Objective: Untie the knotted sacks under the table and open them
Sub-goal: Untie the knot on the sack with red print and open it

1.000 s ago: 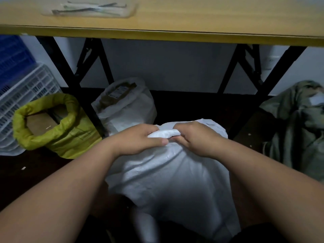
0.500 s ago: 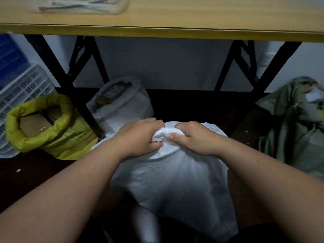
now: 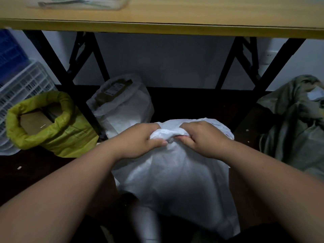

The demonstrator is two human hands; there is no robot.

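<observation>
Left hand [image 3: 140,141] and right hand [image 3: 201,139] both curled tight on the bunched top of the white sack [image 3: 175,181] (knot itself hidden), sack below table [image 3: 175,27] edge, yellow sack [image 3: 52,127] open left of it, another white sack [image 3: 122,106] behind, green sack [image 3: 294,123] right.

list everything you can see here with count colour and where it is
white sack: 1, white, front centre on the floor, bunched top held
second white sack: 1, white, behind it, top open
yellow-green sack: 1, left, rim rolled open
grey-green sack: 1, right, crumpled
table: 1, yellow top, black legs, overhead
crates: 2, blue and white, far left
clear bag: 1, on the table
left hand: grip on the bunched top
right hand: grip on the bunched top
</observation>
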